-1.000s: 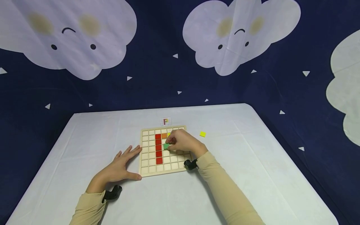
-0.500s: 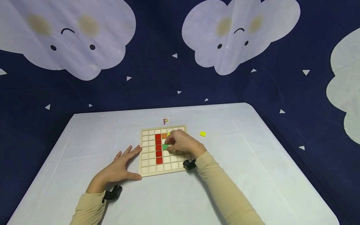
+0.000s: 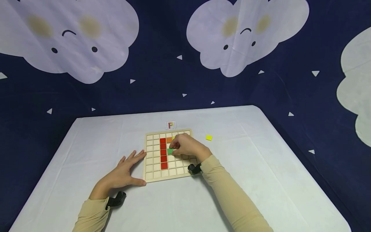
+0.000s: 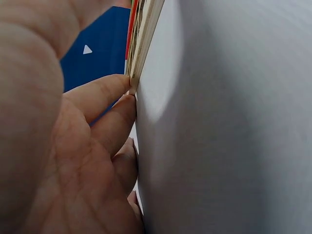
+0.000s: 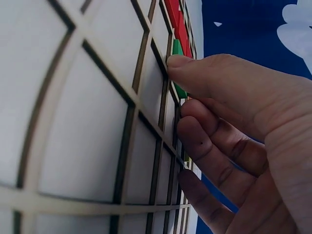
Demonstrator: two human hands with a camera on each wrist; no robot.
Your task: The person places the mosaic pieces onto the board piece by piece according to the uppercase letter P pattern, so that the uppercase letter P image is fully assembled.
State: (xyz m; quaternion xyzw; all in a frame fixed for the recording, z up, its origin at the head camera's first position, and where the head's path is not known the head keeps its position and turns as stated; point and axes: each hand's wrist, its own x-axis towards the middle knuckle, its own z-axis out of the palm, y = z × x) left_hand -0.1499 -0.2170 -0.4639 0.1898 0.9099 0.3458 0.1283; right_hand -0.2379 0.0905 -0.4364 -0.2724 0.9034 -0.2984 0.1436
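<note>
A wooden grid board (image 3: 156, 174) lies on the white table. Down one of its columns runs a line of several red tiles (image 3: 164, 158), with an orange tile (image 3: 169, 140) beside the top one. My right hand (image 3: 189, 145) pinches a green tile (image 3: 170, 151) at a cell right of the red column; in the right wrist view my thumb (image 5: 180, 62) lies on its near edge. A yellow tile on the board is mostly covered by that hand. Spread out flat, my left hand (image 3: 120, 174) touches the board's left edge with fingertips and thumb.
A loose yellow tile (image 3: 209, 138) lies on the table (image 3: 249, 154) right of the board. Just beyond the board's far edge is a small printed pattern card (image 3: 171, 125). A dark blue cloth with clouds hangs behind the table.
The green tile, tilted in my right fingers a second ago, has shifted slightly left and down and now lies flatter in the cell beside the red column. My left hand stays put.
</note>
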